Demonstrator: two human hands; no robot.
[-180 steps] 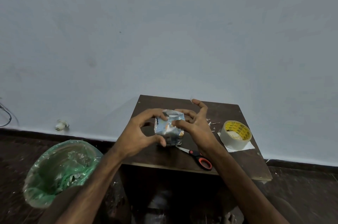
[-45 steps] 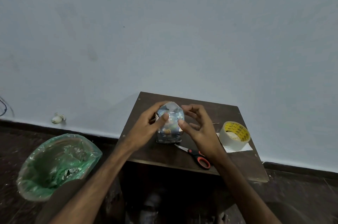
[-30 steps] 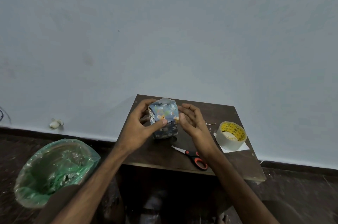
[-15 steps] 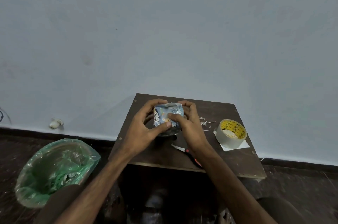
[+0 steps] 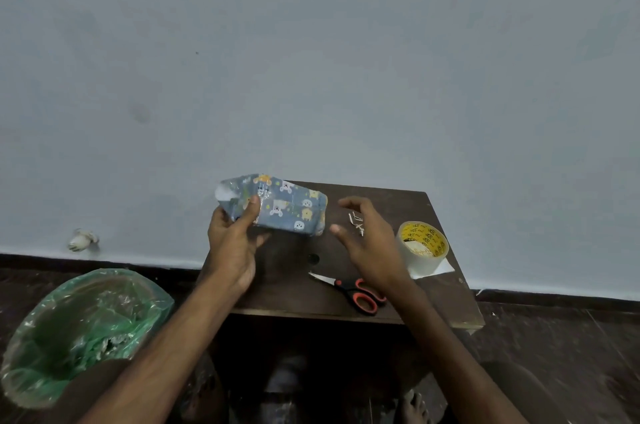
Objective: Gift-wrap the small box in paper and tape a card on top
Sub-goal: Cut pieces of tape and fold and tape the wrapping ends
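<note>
The small box (image 5: 287,207), wrapped in blue paper with little animal prints, is held above the far left part of the dark wooden table (image 5: 287,292). My left hand (image 5: 233,243) grips its left end, thumb on the near face, where a white fold of paper sticks out. My right hand (image 5: 367,240) hovers to the right of the box with loosely spread fingers, apart from it and holding nothing. A roll of clear tape (image 5: 420,248) with a yellow core stands on a white card (image 5: 443,267) at the table's right side.
Red-handled scissors (image 5: 349,290) lie near the table's front edge, under my right forearm. Small white paper scraps (image 5: 356,221) lie behind my right hand. A bin lined with a green bag (image 5: 83,330) stands on the floor to the left. A pale wall rises right behind the table.
Both hands gripped the box half a second ago. My right hand has let go and drawn off to the right, while my left has swung the box leftward and turned it lengthwise.
</note>
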